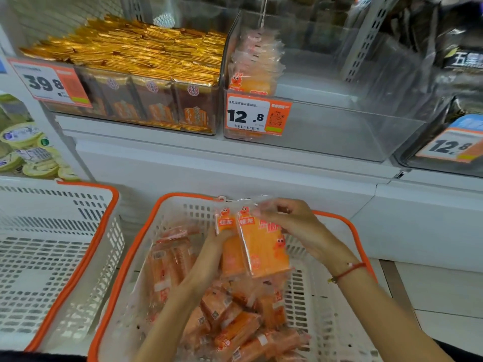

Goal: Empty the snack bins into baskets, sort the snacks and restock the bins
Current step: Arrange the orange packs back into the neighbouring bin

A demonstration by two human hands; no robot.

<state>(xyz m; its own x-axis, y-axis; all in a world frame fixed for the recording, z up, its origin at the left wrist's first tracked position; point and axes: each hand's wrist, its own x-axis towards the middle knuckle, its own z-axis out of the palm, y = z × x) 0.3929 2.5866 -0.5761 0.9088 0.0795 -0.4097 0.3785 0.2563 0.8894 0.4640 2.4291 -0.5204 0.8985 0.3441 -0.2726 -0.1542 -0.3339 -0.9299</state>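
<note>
Shelf (235, 163) across top; clear bin (339, 126) mostly bare, few packs (254, 66) stacked at its left end. Gold-pack bin (136, 74) left. White basket (146, 257) below, heaped with orange snacks (235, 327), near edge cut off. Second basket (52, 244) left, partly out of frame. Two upright packets (257, 244) above basket: left hand (217, 241) gripping from below, fingers hidden behind; right hand (292, 220) fingers pinching top edge. Blurred.

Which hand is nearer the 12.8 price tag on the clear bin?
Right. The right hand pinches the tops of the orange snack packs, below and slightly right of the 12.8 price tag. The left hand holds the packs from lower down, farther from the tag.
</note>
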